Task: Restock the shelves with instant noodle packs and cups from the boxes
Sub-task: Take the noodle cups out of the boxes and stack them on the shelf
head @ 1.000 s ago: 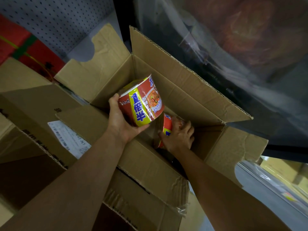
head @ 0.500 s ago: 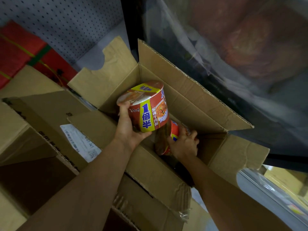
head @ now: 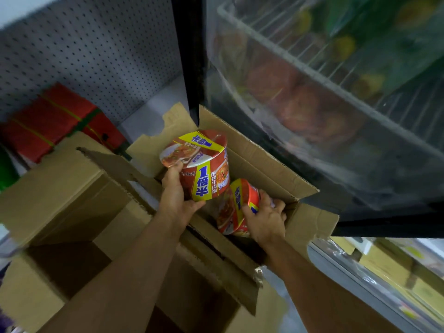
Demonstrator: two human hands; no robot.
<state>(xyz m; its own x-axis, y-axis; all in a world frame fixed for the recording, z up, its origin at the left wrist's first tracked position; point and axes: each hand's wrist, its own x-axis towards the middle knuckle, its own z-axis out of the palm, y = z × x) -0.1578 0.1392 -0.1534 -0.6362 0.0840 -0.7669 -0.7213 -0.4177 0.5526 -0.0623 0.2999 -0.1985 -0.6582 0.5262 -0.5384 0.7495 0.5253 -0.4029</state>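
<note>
My left hand (head: 177, 200) holds a big red and yellow paper noodle cup (head: 203, 164) upright, just above the open brown cardboard box (head: 262, 164). My thumb presses near the lid and my other fingers curl under the bottom. My right hand (head: 265, 218) is lower, inside the box, with its fingers wrapped round a second red noodle cup (head: 236, 205) that is tipped on its side. That cup sits just below the first one, very close, maybe touching. I think I am lifting both out now. To do it well I should bring the tipped cup straight up past the box flap, turn it upright, and not squeeze hard, because the thin sides could dent
</note>
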